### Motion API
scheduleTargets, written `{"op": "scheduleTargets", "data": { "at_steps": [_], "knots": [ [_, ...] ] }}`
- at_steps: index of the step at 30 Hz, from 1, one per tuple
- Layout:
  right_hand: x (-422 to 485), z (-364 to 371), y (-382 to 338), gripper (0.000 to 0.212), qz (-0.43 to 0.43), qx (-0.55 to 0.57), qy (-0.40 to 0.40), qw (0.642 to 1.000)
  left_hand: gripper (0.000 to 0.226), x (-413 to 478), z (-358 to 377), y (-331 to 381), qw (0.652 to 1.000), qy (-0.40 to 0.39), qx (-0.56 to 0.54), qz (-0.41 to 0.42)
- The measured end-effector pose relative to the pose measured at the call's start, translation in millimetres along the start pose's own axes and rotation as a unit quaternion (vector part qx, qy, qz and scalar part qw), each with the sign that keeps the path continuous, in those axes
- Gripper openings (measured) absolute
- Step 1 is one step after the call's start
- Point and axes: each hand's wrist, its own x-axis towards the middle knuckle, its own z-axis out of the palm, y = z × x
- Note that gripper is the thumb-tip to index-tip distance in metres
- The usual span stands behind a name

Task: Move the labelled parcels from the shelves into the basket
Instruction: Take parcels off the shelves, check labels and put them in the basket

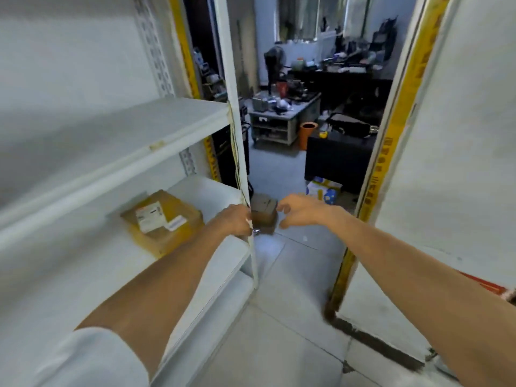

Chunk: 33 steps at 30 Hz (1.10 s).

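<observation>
Okay, two bare forearms reach forward down the aisle between two white shelving units. Left hand (pixel 233 220) is at the front upright post (pixel 237 135) of the left unit, its back to the camera, and it meets the left side of a small brown box (pixel 264 215). The left fingers are hidden behind the hand and post, so I cannot tell whether they clamp the box. Right hand (pixel 303 210) is just beside the box's right side, with its fingers (pixel 280 209) loosely curled and apart from the thumb, clamped on nothing; contact with the box is unclear through the blur. The box sits between both hands at hand height, just right of the post, blurred. A labelled parcel (pixel 163 222), flat and yellow-brown with white labels on top, lies on the lower shelf (pixel 212 191) to the left of the left hand, apart from it. The upper shelf (pixel 167 118) is above it. A white sleeve (pixel 92 358) is at the near left. The right unit (pixel 460 163) has a yellow strip (pixel 396 135) along its edge. Grey tiled floor (pixel 279 331) runs down the aisle. Far back are a cluttered grey table (pixel 290 115), an orange bin (pixel 307 135) and a black cabinet (pixel 335 163).
</observation>
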Motion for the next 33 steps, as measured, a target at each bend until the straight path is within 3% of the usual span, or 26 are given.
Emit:
{"op": "scheduleTargets", "data": {
  "at_steps": [2,7,10,12,17,33],
  "knots": [
    [21,5,-23,0.028,-0.031,-0.012,-0.016,0.999,0.041,-14,-3,-27,0.999,-0.002,-0.001,-0.049],
    [62,21,-76,0.049,-0.125,-0.014,-0.064,0.990,0.054,-46,-9,-81,0.991,0.007,-0.010,-0.135],
    [75,37,-98,0.057,-0.158,-0.020,-0.100,0.982,0.036,-63,-6,-94,0.983,-0.002,-0.024,-0.183],
    [81,45,-108,0.058,-0.175,-0.024,-0.117,0.977,0.023,-68,2,-104,0.979,0.000,-0.034,-0.202],
    [85,50,-118,0.060,-0.217,-0.043,-0.149,0.964,0.053,-79,19,-111,0.967,0.034,-0.060,-0.246],
    [139,54,-136,0.043,-0.294,-0.113,-0.163,0.935,0.048,-78,23,-127,0.931,0.066,-0.113,-0.342]
  ]
}}
